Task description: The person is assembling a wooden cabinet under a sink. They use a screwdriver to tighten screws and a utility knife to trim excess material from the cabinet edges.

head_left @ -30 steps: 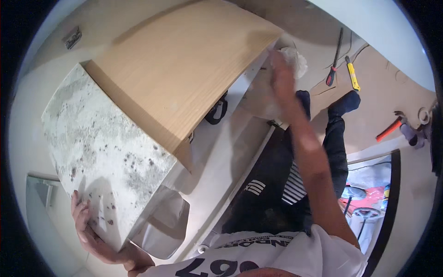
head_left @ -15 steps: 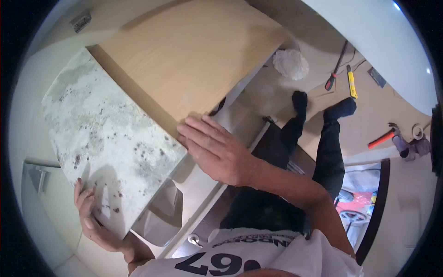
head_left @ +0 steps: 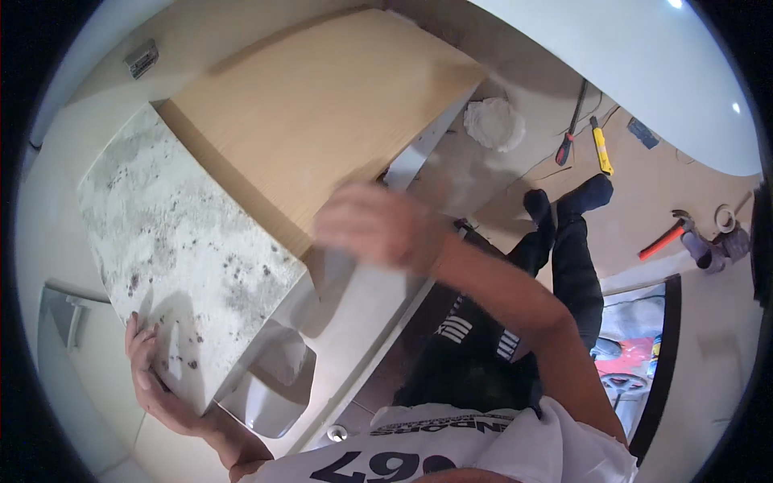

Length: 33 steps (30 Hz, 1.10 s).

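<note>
A box-like wooden cabinet lies tilted across the left half. Its wood-coloured panel (head_left: 306,105) meets a white panel (head_left: 185,233) spotted with dark, mould-like stains. My left hand (head_left: 155,374) curls round the lower left edge of the stained panel and holds it; part of the palm is hidden behind that edge. My right hand (head_left: 378,229) is smeared by motion just off the near corner of the wood-coloured panel, so its fingers do not show clearly.
Below the cabinet is a white basin (head_left: 278,386). On the floor to the right lie a screwdriver (head_left: 567,137), a yellow utility knife (head_left: 601,146), a hammer (head_left: 664,240) and a tape roll (head_left: 725,217). Crumpled white material (head_left: 493,125) sits by the cabinet's far corner.
My right hand has lifted off the cabinet's near corner, where it lay flat. The cabinet has shifted slightly left in view. My left hand keeps its place on the edge.
</note>
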Tool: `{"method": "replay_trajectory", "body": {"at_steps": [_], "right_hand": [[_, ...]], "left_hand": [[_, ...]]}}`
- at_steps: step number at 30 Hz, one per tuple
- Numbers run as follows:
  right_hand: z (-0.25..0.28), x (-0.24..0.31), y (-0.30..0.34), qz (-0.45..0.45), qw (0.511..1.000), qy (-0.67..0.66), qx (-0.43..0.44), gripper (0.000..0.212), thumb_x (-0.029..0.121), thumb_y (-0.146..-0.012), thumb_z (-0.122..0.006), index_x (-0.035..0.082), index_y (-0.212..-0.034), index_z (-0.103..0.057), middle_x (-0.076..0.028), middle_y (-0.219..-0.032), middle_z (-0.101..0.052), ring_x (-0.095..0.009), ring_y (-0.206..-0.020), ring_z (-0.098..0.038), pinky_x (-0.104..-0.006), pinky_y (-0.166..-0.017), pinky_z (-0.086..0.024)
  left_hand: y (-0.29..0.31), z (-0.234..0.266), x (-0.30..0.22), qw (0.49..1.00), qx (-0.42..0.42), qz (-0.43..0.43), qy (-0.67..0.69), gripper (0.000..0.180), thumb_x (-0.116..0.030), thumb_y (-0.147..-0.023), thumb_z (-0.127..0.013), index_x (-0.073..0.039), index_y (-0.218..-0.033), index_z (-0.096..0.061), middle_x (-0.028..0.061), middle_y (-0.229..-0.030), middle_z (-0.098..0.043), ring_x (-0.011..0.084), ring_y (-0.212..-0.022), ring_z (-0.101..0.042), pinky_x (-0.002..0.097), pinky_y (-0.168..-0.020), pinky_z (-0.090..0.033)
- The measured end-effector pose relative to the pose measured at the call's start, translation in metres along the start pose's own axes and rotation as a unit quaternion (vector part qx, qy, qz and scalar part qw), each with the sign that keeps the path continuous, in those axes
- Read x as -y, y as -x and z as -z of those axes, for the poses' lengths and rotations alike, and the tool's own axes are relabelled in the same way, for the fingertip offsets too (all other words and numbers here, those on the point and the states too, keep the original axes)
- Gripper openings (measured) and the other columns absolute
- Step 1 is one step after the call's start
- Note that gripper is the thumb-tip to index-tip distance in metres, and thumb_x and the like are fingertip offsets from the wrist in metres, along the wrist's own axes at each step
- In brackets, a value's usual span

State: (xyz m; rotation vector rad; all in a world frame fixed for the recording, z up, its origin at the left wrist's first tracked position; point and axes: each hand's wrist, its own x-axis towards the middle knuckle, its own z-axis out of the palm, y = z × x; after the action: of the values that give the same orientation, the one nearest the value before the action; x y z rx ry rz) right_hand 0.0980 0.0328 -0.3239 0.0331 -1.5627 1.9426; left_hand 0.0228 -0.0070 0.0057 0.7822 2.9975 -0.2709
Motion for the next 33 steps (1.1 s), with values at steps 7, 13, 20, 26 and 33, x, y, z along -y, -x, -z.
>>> {"method": "replay_trajectory", "body": {"at_steps": [7,13,20,26,33], "right_hand": [[-0.004,-0.037,0.04,-0.018,0.997,0.076,-0.006,0.019,0.007,-0.077,-0.059,0.01,-0.095,-0.065,-0.007,-0.096,-0.063,-0.026,-0.094,-0.06,-0.0389,-0.085,-0.051],[0.058,-0.154,0.089,-0.128,0.976,0.163,-0.063,0.022,0.0,-0.075,-0.061,0.007,-0.095,-0.066,-0.013,-0.1,-0.065,-0.028,-0.094,-0.062,-0.0397,-0.086,-0.049],[-0.006,-0.03,0.036,-0.012,0.996,0.061,-0.059,0.025,0.009,-0.079,-0.057,0.005,-0.103,-0.06,-0.012,-0.103,-0.058,-0.031,-0.1,-0.056,-0.0448,-0.092,-0.044],[-0.005,0.002,0.012,0.068,0.992,0.02,-0.1,0.024,0.002,-0.073,-0.06,0.005,-0.096,-0.065,-0.012,-0.095,-0.061,-0.029,-0.09,-0.059,-0.0395,-0.082,-0.049],[0.005,0.004,-0.002,0.085,0.986,-0.044,-0.138,0.016,0.003,-0.075,-0.067,0.003,-0.091,-0.066,-0.012,-0.09,-0.063,-0.03,-0.087,-0.062,-0.0383,-0.079,-0.051]], "left_hand": [[0.006,0.003,-0.01,0.998,0.03,-0.008,-0.057,0.038,-0.024,-0.092,-0.032,0.004,-0.107,-0.052,0.0227,-0.109,-0.056,0.0419,-0.117,-0.049,0.0529,-0.102,-0.037],[0.005,-0.015,-0.01,0.993,-0.075,0.084,0.024,0.035,-0.019,-0.092,-0.036,0.005,-0.111,-0.053,0.0237,-0.12,-0.054,0.0366,-0.12,-0.049,0.047,-0.104,-0.038],[0.01,0.001,-0.006,0.987,-0.044,0.148,0.053,0.046,-0.028,-0.095,-0.033,0.003,-0.121,-0.055,0.0205,-0.132,-0.051,0.0266,-0.121,-0.049,0.0402,-0.105,-0.036],[0.009,0.012,0.035,0.976,-0.045,0.13,0.166,0.056,-0.038,-0.099,-0.027,0.001,-0.134,-0.047,0.0185,-0.132,-0.052,0.0269,-0.124,-0.049,0.0405,-0.107,-0.034],[-0.005,0.021,0.067,0.994,-0.021,0.0,0.103,0.06,-0.043,-0.097,-0.035,0.001,-0.136,-0.043,0.0189,-0.132,-0.051,0.0282,-0.122,-0.051,0.038,-0.108,-0.035]]}}
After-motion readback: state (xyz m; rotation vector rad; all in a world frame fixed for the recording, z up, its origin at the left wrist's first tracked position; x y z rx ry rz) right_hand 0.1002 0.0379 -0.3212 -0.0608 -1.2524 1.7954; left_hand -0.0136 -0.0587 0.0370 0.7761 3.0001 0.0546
